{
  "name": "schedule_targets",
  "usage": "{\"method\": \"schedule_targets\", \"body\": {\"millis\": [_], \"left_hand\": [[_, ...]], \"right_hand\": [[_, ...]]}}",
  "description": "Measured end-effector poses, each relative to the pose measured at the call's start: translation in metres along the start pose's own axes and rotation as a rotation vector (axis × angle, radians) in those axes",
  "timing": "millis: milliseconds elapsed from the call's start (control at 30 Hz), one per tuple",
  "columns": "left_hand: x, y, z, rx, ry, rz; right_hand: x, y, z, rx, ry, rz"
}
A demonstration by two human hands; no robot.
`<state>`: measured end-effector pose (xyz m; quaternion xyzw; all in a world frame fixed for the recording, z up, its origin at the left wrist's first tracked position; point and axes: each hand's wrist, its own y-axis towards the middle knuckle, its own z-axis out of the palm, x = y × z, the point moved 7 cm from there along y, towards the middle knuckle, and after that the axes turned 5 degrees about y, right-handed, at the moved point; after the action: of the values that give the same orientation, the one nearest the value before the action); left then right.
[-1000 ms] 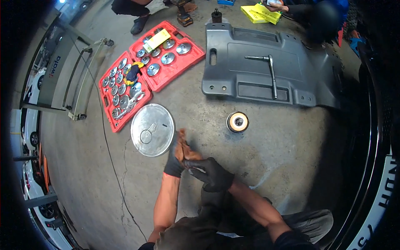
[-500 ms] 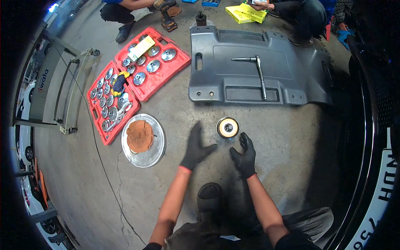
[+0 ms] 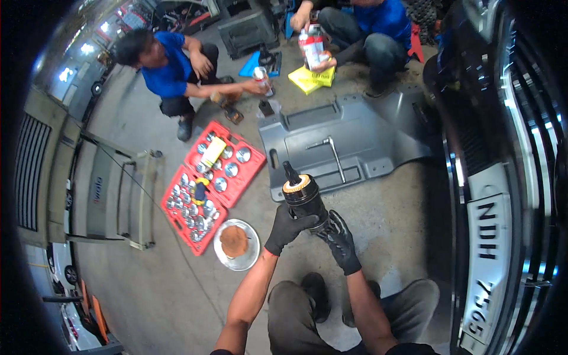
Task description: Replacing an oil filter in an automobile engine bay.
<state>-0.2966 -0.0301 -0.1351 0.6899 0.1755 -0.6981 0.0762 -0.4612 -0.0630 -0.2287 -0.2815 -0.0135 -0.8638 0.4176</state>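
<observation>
Both gloved hands hold a black oil filter housing (image 3: pixel 309 207) up off the floor, tilted with its top leaning away and left. A cream-orange pleated filter element (image 3: pixel 297 184) shows at its open end, and a black stem sticks up from the middle. My left hand (image 3: pixel 287 228) is wrapped round the housing's near left side, thumb across its front. At the lower right end my right hand (image 3: pixel 339 241) grips it, fingers along the side. Beyond them, a ratchet with extension (image 3: pixel 335 158) lies on a large dark grey plastic panel (image 3: pixel 378 148).
Left stands an open red case (image 3: pixel 253 168) of metal filter-wrench cups. Near it, a round metal lid (image 3: pixel 253 260) carries a brown rag (image 3: pixel 234 241). Two people crouch at the far side with a can (image 3: pixel 310 47) and spray can (image 3: pixel 262 81). A vehicle's front (image 3: pixel 482 195) borders the right.
The housing was standing on the floor with both hands open beside it; now both hands hold it raised. My view has tilted up, showing more of the two people.
</observation>
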Motion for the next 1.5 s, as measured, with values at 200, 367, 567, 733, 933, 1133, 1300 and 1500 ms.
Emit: {"method": "schedule_targets", "body": {"millis": [200,367,567,733,933,1133,1300,1500], "left_hand": [[-0.325,-0.042,0.071,0.017,0.007,0.101],[-0.549,-0.091,0.152,0.009,0.188,0.2],[-0.716,-0.144,0.223,-0.003,0.264,0.277],[-0.776,-0.175,0.26,-0.096,0.432,0.482],[-0.77,-0.185,0.311,0.494,-0.231,0.288],[-0.771,-0.194,0.355,0.63,-0.297,0.287],[-0.808,-0.214,0.382,-0.029,0.363,0.708],[-0.81,-0.2,0.441,0.004,0.347,0.768]], "right_hand": [[0.182,-0.089,0.247,0.126,0.228,-0.174],[0.398,-0.222,0.41,-0.202,-0.413,-0.596],[0.548,-0.339,0.574,-0.218,-1.06,-0.843],[0.585,-0.39,0.654,-0.252,-1.594,-0.999],[0.624,-0.422,0.625,-0.079,-0.961,-0.899],[0.651,-0.456,0.611,-0.161,-1.045,-0.865],[0.651,-0.486,0.617,-0.342,-1.425,-1.03],[0.65,-0.494,0.611,-0.621,-1.475,-1.156]]}}
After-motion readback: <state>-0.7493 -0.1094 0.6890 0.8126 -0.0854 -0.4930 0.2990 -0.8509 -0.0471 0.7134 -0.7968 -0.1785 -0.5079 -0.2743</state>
